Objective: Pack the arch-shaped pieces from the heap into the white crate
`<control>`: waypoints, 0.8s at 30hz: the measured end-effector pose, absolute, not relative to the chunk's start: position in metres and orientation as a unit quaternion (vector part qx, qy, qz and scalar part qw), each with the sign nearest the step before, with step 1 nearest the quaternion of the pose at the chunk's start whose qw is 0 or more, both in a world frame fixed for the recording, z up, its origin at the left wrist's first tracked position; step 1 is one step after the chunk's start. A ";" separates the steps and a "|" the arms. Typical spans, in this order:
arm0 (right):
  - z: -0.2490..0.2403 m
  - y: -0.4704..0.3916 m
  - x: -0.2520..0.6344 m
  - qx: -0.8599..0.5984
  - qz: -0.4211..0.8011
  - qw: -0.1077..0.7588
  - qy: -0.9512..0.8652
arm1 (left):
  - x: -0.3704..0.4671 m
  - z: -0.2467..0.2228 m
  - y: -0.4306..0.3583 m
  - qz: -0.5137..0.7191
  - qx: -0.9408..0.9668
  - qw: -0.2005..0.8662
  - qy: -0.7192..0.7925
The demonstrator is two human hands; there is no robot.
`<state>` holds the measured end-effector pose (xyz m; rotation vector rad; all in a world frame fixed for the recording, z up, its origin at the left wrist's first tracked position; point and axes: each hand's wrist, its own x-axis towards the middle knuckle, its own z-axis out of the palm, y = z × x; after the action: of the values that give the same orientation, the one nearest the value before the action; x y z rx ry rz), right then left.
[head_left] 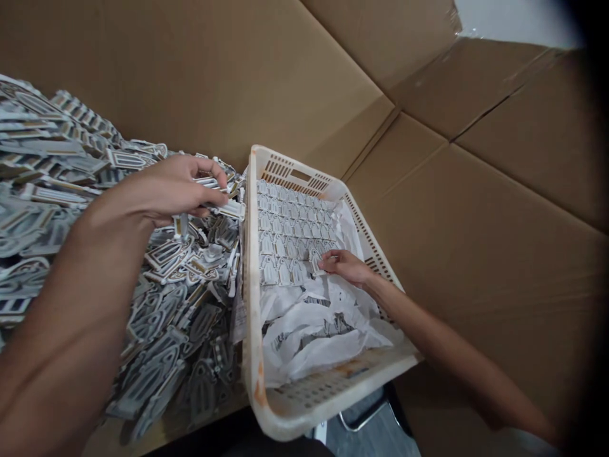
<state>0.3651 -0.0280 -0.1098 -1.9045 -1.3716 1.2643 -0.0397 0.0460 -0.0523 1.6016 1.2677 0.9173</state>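
My left hand (pixel 190 184) is closed on a couple of small white arch-shaped pieces (pixel 231 209) with brownish edges, held between thumb and fingers. It hovers over a big loose heap of similar pieces (pixel 166 317), near the left rim of a white plastic basket (pixel 254 304). Inside the basket, my right hand (pixel 347 266) pinches one arch-shaped piece (pixel 314 260) at the near end of the rows. Several neat rows of arch-shaped pieces (pixel 290 222) lie on white paper (pixel 323 355), their pointed ends facing away. The paper is crumpled at the near end.
Tall cardboard walls (pixel 214 70) rise behind the heap and along the basket's right side. The slotted basket rim stands above the rows and has orange stains. Below the basket's near edge, a grey floor (pixel 375 425) and a curved metal bar (pixel 364 422) show.
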 end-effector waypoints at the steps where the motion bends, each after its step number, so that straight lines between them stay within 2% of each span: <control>1: -0.113 -0.028 0.367 -0.693 0.466 0.222 -0.503 | -0.039 -0.052 0.046 0.359 0.630 0.451 0.521; 7: -0.125 -0.026 0.371 -0.696 0.504 0.151 -0.489 | -0.032 -0.042 0.039 0.345 0.620 0.453 0.541; 12: -0.134 -0.023 0.370 -0.692 0.535 0.147 -0.462 | -0.032 -0.038 0.035 0.306 0.612 0.428 0.590; 19: -0.145 -0.022 0.365 -0.709 0.487 0.148 -0.488 | -0.029 -0.039 0.034 0.284 0.613 0.440 0.592; 24: -0.150 -0.019 0.368 -0.718 0.453 0.118 -0.514 | -0.019 -0.040 0.032 0.327 0.615 0.483 0.530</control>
<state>0.3680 -0.0186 -0.1504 -2.1016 -1.5050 1.3268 -0.0185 0.0319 -0.0398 1.4988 1.2922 0.7979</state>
